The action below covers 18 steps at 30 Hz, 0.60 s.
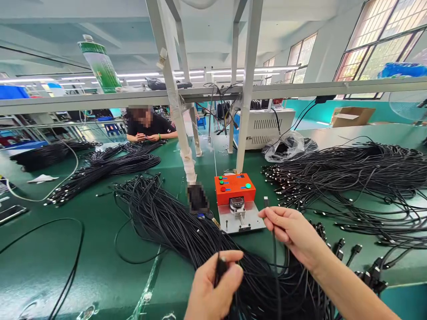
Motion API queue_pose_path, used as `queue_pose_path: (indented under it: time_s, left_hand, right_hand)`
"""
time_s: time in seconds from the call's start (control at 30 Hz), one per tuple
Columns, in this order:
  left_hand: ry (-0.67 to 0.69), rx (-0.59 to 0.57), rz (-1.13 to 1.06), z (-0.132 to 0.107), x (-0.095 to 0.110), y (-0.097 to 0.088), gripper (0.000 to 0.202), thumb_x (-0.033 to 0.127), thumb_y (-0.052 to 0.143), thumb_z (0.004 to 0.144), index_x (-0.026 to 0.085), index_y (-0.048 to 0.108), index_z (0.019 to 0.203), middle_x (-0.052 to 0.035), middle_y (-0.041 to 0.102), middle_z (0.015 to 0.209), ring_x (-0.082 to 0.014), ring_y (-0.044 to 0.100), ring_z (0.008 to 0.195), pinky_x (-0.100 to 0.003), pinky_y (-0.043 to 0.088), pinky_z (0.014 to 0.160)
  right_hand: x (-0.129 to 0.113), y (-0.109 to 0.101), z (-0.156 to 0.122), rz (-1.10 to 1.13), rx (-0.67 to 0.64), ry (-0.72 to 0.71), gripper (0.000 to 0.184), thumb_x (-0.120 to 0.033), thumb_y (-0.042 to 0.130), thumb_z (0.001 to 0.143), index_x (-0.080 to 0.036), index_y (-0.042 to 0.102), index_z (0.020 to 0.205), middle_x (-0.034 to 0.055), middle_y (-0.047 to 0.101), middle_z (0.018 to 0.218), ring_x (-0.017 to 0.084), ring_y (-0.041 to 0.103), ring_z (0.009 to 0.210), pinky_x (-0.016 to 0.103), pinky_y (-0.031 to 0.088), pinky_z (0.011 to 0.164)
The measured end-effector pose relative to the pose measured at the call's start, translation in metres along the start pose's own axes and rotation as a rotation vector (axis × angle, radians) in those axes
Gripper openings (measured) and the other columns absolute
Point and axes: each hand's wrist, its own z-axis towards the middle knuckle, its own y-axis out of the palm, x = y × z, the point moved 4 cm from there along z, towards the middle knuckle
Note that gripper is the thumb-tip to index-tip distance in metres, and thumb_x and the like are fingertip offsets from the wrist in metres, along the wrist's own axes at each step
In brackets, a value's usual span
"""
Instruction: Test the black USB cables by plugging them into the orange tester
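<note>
My right hand (290, 226) pinches a black cable just below its plug (266, 202), whose metal end points up. From that grip the cable (276, 266) hangs down in front of the pile. Lower and to the left, my left hand (218, 284) is closed around a black cable end (220, 269), partly hidden by the fingers. Just beyond both hands stands an orange test box (235, 189) with coloured buttons, and a small dial gauge (237, 203) is mounted on its metal base plate (227, 222). A thick bundle of black cables (170, 222) runs beneath my hands.
More black cables lie heaped at right (353, 173) and far left (110, 164). White frame posts (248, 89) rise behind the test box. A grey metal cabinet (267, 129) and a plastic bag (283, 149) are further back. Across the table sits a person (150, 126).
</note>
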Motion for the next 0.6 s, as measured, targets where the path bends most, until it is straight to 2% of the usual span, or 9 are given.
queue_pose_path:
  time_s: [0.07,0.13,0.23,0.3,0.4,0.6]
  left_hand:
    - [-0.021,-0.027,-0.179,0.000,0.006,-0.011,0.028,0.040,0.058,0.073,0.016,0.066,0.084,0.0029,0.045,0.057,0.0003,0.020,0.034,-0.019,0.010,0.033]
    - [-0.026,-0.048,-0.251,0.000,0.013,-0.018,0.024,0.038,0.056,0.074,0.015,0.065,0.074,0.0013,0.047,0.055,-0.0017,0.025,0.037,-0.018,0.018,0.035]
    - [0.008,0.039,-0.103,-0.004,0.022,-0.024,0.024,0.034,0.054,0.078,0.014,0.064,0.071,-0.0022,0.053,0.058,-0.0062,0.036,0.046,-0.020,0.029,0.044]
    - [0.023,0.102,0.008,-0.007,0.027,-0.025,0.023,0.035,0.056,0.076,0.014,0.066,0.075,-0.0032,0.055,0.062,-0.0077,0.038,0.050,-0.021,0.029,0.047]
    - [0.032,0.128,0.066,-0.010,0.031,-0.026,0.024,0.035,0.059,0.074,0.015,0.067,0.083,-0.0011,0.054,0.054,-0.0083,0.036,0.047,-0.023,0.026,0.047]
    - [-0.010,0.122,0.095,-0.010,0.031,-0.030,0.039,0.041,0.055,0.077,0.014,0.059,0.105,0.0030,0.047,0.040,-0.0065,0.028,0.040,-0.022,0.017,0.043]
  right_hand:
    - [0.020,-0.013,0.009,-0.098,-0.063,0.094,0.034,-0.045,0.055,0.074,-0.011,0.056,0.080,-0.0030,0.049,0.048,0.000,0.024,0.029,0.017,0.011,0.033]
    - [0.045,-0.017,0.014,-0.226,-0.150,0.207,0.033,-0.044,0.053,0.075,-0.011,0.056,0.076,-0.0009,0.053,0.047,0.001,0.029,0.027,0.016,0.010,0.032]
    - [0.073,-0.011,0.017,-0.349,-0.186,0.295,0.031,-0.040,0.056,0.072,-0.009,0.057,0.068,0.0021,0.058,0.052,0.001,0.038,0.030,0.014,0.016,0.031]
    - [0.080,-0.007,0.020,-0.360,-0.147,0.297,0.030,-0.039,0.059,0.070,-0.009,0.058,0.065,0.0016,0.058,0.052,0.002,0.040,0.032,0.013,0.021,0.031]
    - [0.081,-0.006,0.027,-0.340,-0.126,0.288,0.031,-0.039,0.060,0.070,-0.009,0.059,0.064,0.0021,0.057,0.051,0.003,0.043,0.034,0.013,0.028,0.033]
    - [0.086,-0.007,0.041,-0.306,-0.127,0.329,0.027,-0.033,0.058,0.074,-0.008,0.059,0.067,0.0037,0.059,0.053,0.002,0.044,0.034,0.012,0.029,0.032]
